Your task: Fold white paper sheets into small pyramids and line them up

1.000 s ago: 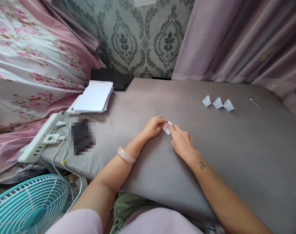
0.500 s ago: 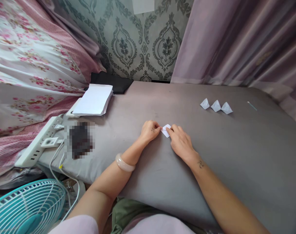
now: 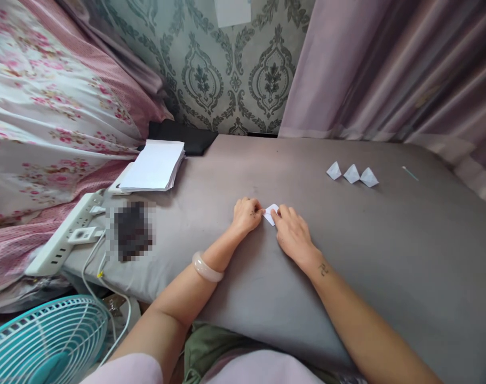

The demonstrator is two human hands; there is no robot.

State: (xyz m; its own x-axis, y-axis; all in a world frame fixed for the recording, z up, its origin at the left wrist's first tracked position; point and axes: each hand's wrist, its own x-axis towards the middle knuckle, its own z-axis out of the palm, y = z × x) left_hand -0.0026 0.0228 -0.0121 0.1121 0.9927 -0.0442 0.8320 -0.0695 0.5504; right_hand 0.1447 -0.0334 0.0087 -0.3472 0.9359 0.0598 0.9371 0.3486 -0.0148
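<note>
Small folded white paper: it lies on the gray cloth-covered surface [image 3: 234, 288] between the two hands, its left corner at the left fingertips and its right side under the right ones; a crease line shows across its face [image 3: 270, 207].
Left hand [image 3: 246, 215]: narrow, fingers curled together, thumb and forefinger holding the paper's left corner.
Right hand [image 3: 294, 231]: fingers close together, the thumb laid on the paper and the fingertips at its right edge, holding it from that side; the undersides of the fingers are hidden.
White bangle [image 3: 207, 268]: around the left wrist.
Three folded paper pieces [image 3: 351, 174]: in a row beyond the right hand and to its right, well apart from the paper being held; the middle and right ones sit closest together.
Thin stick [image 3: 409, 173]: farther right than the row.
Stack of white paper [image 3: 152, 165]: beyond the left hand and to its left.
White power strip [image 3: 64, 234]: at the left edge of the surface, plugs in it.
Turquoise fan [image 3: 53, 341]: lower left, below the strip.
</note>
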